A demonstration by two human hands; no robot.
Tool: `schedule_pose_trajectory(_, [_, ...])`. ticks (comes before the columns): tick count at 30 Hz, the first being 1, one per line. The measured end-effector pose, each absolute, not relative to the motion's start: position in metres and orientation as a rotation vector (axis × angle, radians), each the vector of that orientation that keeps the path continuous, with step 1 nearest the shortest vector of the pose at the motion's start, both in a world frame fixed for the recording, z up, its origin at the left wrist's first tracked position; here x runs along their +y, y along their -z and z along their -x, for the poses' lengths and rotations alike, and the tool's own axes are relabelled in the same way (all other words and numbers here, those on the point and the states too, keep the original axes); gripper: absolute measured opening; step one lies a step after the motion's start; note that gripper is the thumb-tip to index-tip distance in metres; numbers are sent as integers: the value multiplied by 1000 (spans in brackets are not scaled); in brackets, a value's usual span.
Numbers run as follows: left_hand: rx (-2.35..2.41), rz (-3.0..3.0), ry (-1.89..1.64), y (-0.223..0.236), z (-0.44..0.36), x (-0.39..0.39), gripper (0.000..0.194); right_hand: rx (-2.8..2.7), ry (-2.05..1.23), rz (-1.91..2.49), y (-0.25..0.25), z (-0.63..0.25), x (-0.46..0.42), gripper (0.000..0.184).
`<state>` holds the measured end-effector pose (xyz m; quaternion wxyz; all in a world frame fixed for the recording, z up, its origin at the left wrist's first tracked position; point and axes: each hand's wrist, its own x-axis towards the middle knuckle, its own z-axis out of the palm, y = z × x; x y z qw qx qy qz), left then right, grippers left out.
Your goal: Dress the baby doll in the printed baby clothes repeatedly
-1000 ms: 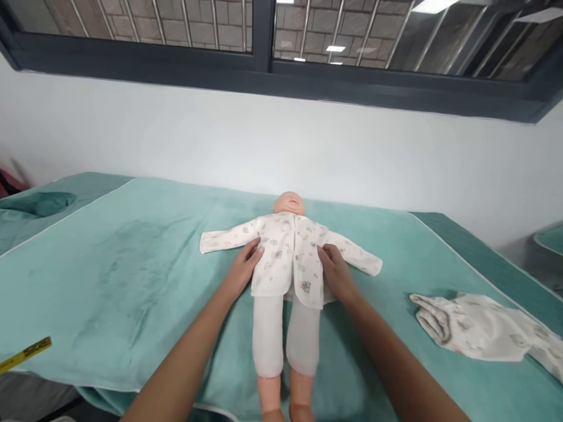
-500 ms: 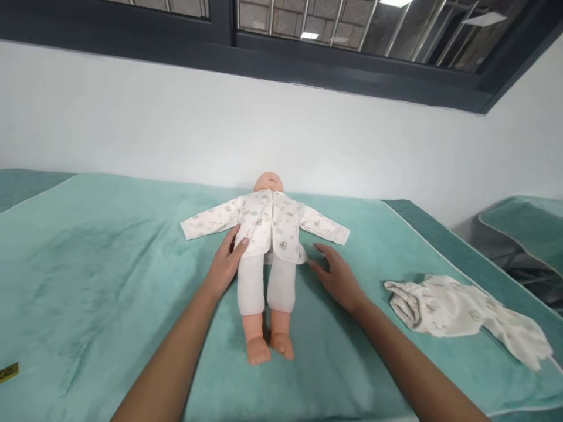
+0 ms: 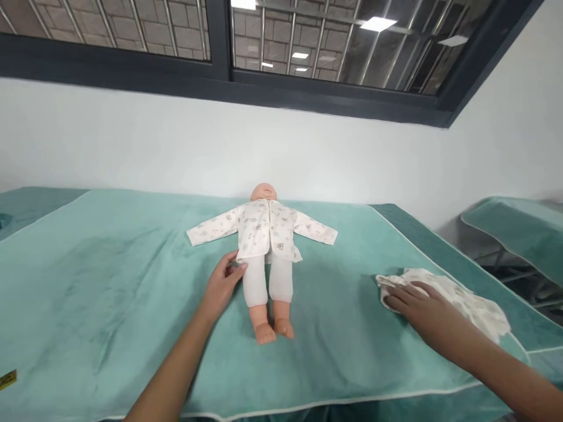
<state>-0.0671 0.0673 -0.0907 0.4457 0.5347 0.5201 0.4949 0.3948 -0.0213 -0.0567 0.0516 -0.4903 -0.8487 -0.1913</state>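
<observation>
A baby doll (image 3: 264, 191) lies on its back on a green towel-like cover, its feet toward me. It wears a white printed baby jacket (image 3: 254, 231) with both sleeves spread out, and white leggings-like cloth covers its legs (image 3: 280, 281). My left hand (image 3: 221, 284) is at the jacket's lower left corner, thumb and fingers apart, touching the hem and the doll's side. Off to the right, my right hand (image 3: 424, 313) is on a crumpled white printed baby garment (image 3: 477, 305), its fingers curled onto the near end of the cloth.
The green cover (image 3: 132, 328) spreads over the bed up to a white wall (image 3: 264, 146). Above is a dark-framed barred window (image 3: 281, 88). A yellow label (image 3: 7, 380) lies at far left. Another green-covered surface (image 3: 519, 228) stands at right.
My right hand has left the doll's side and moved right onto the crumpled garment. My left hand has slid slightly down to the jacket hem. The view has tilted up a little.
</observation>
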Motion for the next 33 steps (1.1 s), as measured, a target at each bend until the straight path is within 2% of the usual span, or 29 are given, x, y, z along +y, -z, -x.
schedule_pose_trajectory(2, [1331,-1367,-1181,93,75,52,50,-2665,584,1493,54,-402,-13,44])
schedule_pose_trajectory(4, [1394,-1435,-1203,92,80,39,41,-2730,475,1522,45,-400,-2,39])
schedule_pose_trajectory(7, [1450,-1595,-1276,78,74,24,32,-2695,112,1631,19,-364,16,30])
schedule_pose_trajectory(10, [1333,-1761,-1225,48,50,14,32,-2518,-332,1640,-20,-296,29,23])
schedule_pose_trajectory(14, [1067,-1845,-1112,-8,14,6,50,-2432,-616,1279,-75,-209,33,17])
schedule_pose_trajectory(19, [1089,-1778,-1284,-68,15,-1,39,-2285,-878,909,-130,-162,30,17])
schedule_pose_trajectory(27, [835,-1537,-1415,-131,57,-12,28,-2404,-1017,796,-186,-156,33,32])
schedule_pose_trajectory(30, [747,-1452,-1476,-142,73,-12,24,-2472,-1040,804,-191,-159,31,35])
schedule_pose_trajectory(33, [719,-1458,-1431,-144,86,-14,18,-2316,-997,743,-190,-154,28,37])
